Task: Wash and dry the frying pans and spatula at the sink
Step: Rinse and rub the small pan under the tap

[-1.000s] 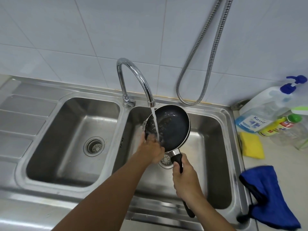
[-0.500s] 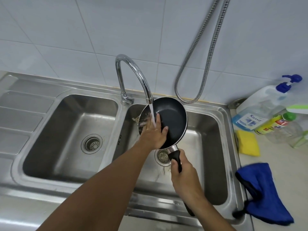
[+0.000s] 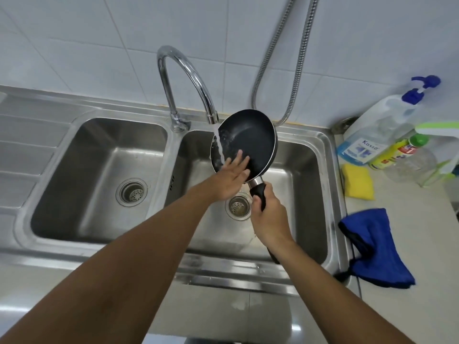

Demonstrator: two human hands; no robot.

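A small black frying pan (image 3: pixel 250 137) is tilted up over the right basin (image 3: pixel 300 184), its inside facing me. Water from the chrome tap (image 3: pixel 188 78) runs down the pan's left inner side. My right hand (image 3: pixel 269 219) is shut on the pan's black handle. My left hand (image 3: pixel 229 176) lies flat with fingers spread against the lower inside of the pan, in the water stream. No spatula or second pan shows.
The left basin (image 3: pixel 99 177) holds only its drain. On the counter at right lie a blue cloth (image 3: pixel 372 247), a yellow sponge (image 3: pixel 357 181) and several detergent bottles (image 3: pixel 380 125). A metal shower hose (image 3: pixel 295 60) hangs on the tiled wall.
My left hand has slid over the inside of the pan from its left rim toward the lower middle. The pan has tipped a little more upright under the running water.
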